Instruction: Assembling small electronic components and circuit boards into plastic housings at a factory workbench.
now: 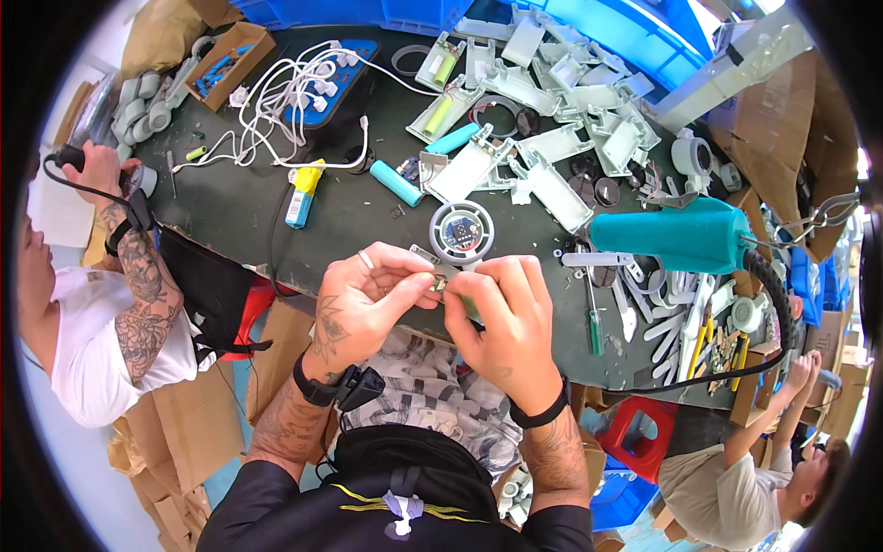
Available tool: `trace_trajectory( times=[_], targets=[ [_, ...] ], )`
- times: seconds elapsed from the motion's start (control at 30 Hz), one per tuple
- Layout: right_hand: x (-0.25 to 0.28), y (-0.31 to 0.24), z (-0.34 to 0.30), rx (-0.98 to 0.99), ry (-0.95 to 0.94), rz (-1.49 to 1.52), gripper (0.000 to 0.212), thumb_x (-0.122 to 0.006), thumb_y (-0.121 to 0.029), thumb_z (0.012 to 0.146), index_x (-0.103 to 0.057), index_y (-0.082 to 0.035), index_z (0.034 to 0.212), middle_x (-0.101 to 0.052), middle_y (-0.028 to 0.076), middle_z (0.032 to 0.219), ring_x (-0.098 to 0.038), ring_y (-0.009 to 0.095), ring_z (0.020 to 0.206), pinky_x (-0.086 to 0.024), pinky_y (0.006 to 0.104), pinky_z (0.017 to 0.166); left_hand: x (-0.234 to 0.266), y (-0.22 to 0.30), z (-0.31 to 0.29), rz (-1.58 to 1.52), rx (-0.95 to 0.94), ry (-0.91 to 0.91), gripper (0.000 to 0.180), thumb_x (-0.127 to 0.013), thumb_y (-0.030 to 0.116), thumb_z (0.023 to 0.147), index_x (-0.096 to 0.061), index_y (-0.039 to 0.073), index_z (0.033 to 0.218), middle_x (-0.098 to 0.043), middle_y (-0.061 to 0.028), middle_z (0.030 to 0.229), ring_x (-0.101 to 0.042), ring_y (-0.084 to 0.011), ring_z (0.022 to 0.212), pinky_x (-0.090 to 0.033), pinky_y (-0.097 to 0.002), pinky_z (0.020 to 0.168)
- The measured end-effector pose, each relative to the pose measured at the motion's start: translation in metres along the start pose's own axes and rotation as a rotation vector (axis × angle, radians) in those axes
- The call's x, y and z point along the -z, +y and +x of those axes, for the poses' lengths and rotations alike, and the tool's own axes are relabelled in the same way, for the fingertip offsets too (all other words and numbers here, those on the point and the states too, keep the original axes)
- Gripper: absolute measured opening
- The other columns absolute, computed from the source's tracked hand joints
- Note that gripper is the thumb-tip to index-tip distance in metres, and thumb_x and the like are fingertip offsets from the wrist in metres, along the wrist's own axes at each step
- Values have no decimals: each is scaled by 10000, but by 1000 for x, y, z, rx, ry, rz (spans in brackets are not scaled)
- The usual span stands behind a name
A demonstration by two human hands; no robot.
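Observation:
At the near edge of the table my hands meet, fingertips close together. A small piece with a green and metallic look [440, 282] is pinched between the thumb and fingers of my left hand [363, 299]; it resembles a tiny circuit board. My right hand [501, 317] is closed around a pale green thing [472, 308], mostly hidden by the fingers, so its kind is unclear. Just beyond my fingertips lies a round grey housing [462, 233] with a circuit board and wires showing inside its ring.
Grey plastic shells [552, 184] pile up at the back, near blue battery cells [396, 183]. White cables tangle over a blue power strip [336, 83]. A teal tool [671, 235] hangs at right above a green-handled screwdriver [595, 333]. Co-workers [101, 322] sit on both sides.

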State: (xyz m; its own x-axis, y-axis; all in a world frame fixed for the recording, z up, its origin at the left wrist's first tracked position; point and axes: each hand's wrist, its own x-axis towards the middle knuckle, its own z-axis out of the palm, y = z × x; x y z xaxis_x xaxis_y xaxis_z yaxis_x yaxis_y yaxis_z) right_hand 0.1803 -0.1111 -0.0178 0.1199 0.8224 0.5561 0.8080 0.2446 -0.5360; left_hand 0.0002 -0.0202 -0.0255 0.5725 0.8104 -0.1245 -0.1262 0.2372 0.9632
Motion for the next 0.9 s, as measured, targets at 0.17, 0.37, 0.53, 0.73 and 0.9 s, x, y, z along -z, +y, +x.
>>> trace_trajectory(
  times=[0.17,0.37,0.53,0.73,0.9],
  targets=[
    [4,-5,0,-13,0,17,271,-842,-93,797,-722,-63,1037,-635,62,1006,-612,287,908,-508,418,783,6,4,-2,30,47,-39,200,-692,-16,1041,-687,-68,1234,-785,-149,1060,-781,-185,950,-661,-314,857],
    [4,-4,0,34,-6,6,294,-864,-141,820,-724,-77,1070,-643,49,1001,-614,275,913,-488,414,776,2,5,-4,70,-6,-20,194,-705,-17,1032,-702,-51,1222,-795,-139,1060,-777,-162,938,-651,-299,861],
    [1,-3,0,31,2,-6,274,-857,-133,828,-718,-76,1057,-647,41,971,-618,269,912,-485,410,772,1,0,-5,163,-57,-27,179,-706,-29,1025,-698,-54,1202,-797,-142,1064,-776,-149,940,-650,-294,863],
    [2,-3,0,10,23,15,246,-852,-120,813,-693,-79,995,-653,51,952,-625,274,904,-492,414,771,-2,-1,-5,108,-75,16,150,-704,-42,1019,-691,-62,1167,-795,-141,1028,-784,-164,941,-658,-295,829],
    [2,-3,0,15,17,-10,242,-841,-112,799,-683,-76,979,-652,55,954,-622,276,897,-498,411,770,-4,-3,-4,101,-57,12,134,-696,-45,1021,-686,-65,1153,-791,-153,1031,-789,-173,921,-663,-299,817]
  ],
)
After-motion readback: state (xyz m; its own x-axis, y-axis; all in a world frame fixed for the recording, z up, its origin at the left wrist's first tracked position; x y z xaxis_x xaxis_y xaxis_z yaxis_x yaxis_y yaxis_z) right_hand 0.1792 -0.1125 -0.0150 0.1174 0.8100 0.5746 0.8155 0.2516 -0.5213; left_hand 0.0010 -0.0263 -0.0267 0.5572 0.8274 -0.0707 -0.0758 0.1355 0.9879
